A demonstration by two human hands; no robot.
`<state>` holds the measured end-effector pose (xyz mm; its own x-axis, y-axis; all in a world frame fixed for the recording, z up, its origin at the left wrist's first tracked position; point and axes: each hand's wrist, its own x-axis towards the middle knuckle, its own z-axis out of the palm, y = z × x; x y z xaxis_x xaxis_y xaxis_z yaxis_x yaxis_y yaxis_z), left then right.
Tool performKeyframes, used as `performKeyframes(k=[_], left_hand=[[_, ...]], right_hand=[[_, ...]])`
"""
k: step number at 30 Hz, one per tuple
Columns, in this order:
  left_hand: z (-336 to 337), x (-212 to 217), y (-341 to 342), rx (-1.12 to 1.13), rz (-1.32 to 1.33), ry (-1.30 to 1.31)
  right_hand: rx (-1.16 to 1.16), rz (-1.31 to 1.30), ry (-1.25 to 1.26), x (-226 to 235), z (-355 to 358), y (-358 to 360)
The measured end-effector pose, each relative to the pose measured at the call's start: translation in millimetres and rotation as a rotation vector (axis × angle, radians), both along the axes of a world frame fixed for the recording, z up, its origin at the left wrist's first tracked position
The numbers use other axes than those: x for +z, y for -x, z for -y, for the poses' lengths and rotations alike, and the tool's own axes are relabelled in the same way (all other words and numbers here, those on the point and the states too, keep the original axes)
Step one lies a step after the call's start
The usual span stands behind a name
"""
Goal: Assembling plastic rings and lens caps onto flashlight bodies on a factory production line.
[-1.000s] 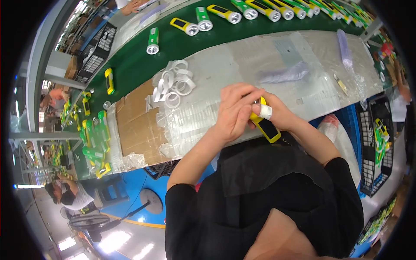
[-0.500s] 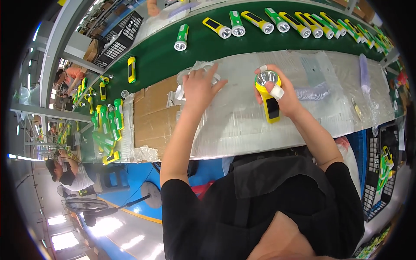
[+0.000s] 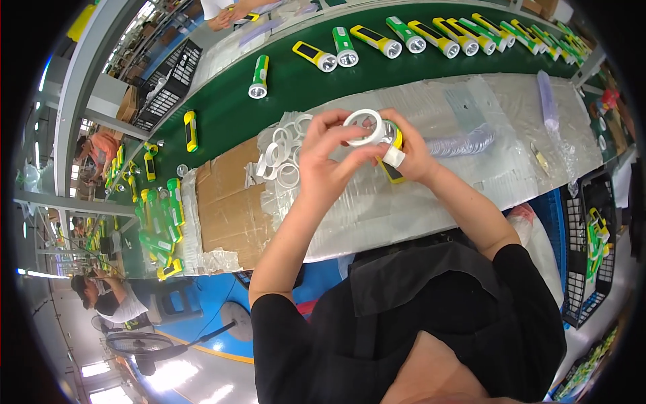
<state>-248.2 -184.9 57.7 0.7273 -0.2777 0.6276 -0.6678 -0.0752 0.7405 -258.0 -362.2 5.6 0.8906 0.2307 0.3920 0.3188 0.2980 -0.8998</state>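
My left hand pinches a white ring by its edge, holding it up beside the head of a flashlight. That yellow flashlight is gripped in my right hand; fingers and ring cover much of it. White tape wraps my right thumb. Several loose white rings lie in a pile on plastic wrap, left of my left hand. Beneath both hands stretches the plastic-covered work surface.
Green and yellow flashlights line the green belt beyond. More flashlights are heaped at the left near cardboard. Stacked clear lenses lie right of my hands. A black crate stands at the right; a co-worker's hands show across the belt.
My left hand has picked a white ring off the pile and brought it right to the flashlight. My right hand has moved slightly left with the flashlight. A co-worker's hands have come into view.
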Motion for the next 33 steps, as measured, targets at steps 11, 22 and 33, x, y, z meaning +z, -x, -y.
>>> performKeyframes(k=[11,22,33], left_hand=[[-1.1,11.6,2.8,0.025,0.174,-0.39],[45.7,14.3,3.9,-0.05,0.277,-0.426],[60.2,0.9,5.0,-0.082,0.188,-0.301]], right_hand=[[0.047,0.039,-0.002,7.2,11.8,1.4],[0.0,0.477,1.107,119.5,85.0,6.2],[0.25,0.336,1.466,155.1,76.1,-8.4]])
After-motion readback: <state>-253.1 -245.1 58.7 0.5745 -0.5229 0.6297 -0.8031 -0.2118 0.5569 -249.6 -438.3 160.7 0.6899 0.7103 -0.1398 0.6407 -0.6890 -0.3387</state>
